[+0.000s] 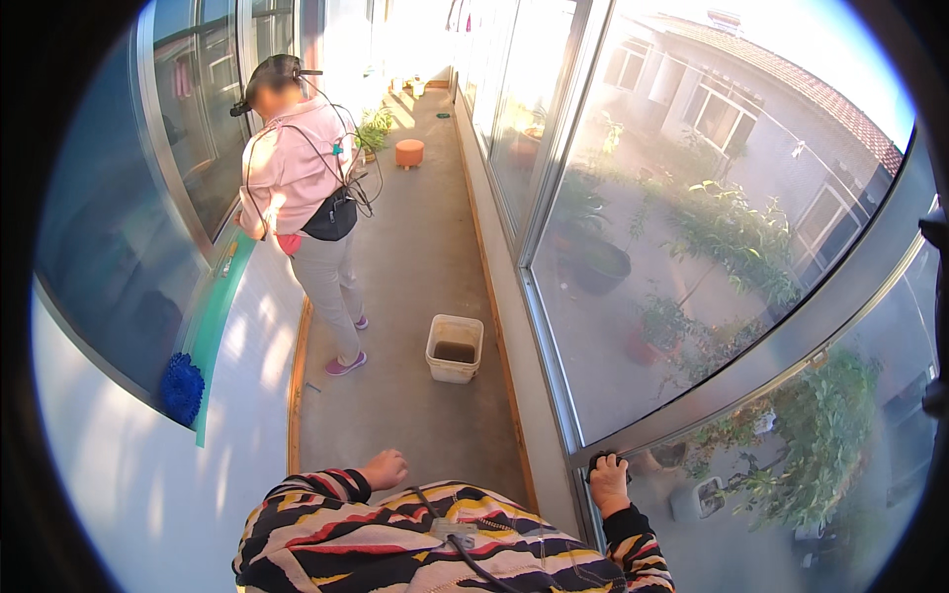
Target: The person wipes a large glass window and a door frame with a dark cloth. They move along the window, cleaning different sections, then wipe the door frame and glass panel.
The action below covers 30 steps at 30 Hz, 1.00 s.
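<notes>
My right hand is raised at the window frame on the right, its fingers closed around a dark object that I cannot name for certain. My left hand hangs in front of my body, fingers curled, with no object visible in it. The large glass pane rises beside my right hand, in a metal frame. Ahead on the concrete floor stands a white plastic bucket holding murky water. A blue chenille cleaning mitt or sponge lies on the green sill at left.
Ahead at left, a co-worker in a pink top stands by the windows. A handled tool rests on the sill. Farther along the corridor are an orange stool and potted plants. A low wall runs along the right.
</notes>
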Tool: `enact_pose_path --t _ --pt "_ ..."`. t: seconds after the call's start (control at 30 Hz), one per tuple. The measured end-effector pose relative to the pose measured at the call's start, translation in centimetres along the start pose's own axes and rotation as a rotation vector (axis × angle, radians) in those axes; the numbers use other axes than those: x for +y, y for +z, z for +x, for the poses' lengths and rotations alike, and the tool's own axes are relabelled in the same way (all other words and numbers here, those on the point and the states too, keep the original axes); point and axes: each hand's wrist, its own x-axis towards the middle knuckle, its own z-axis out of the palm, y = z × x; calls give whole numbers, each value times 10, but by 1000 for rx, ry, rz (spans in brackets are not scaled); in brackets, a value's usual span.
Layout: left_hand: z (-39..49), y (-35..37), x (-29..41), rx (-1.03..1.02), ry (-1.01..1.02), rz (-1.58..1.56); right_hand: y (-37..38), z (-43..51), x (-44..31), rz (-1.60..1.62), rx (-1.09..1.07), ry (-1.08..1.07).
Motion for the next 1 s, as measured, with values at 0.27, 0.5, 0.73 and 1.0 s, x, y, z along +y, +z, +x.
enact_pose_path --t 0.27,0.5,0.73,1.0 --pt "-15 -9 -2 -53 -28 63 65 -10 -28 -125 -322 -55" --pt "12 -22 23 -143 57 103 91 -101 -32 -34 -474 -49" --pt "48 -17 64 -215 195 205 89 -250 -43 100 -605 117" --pt "100 -2 107 -306 394 195 30 -411 -69 77 -493 633"
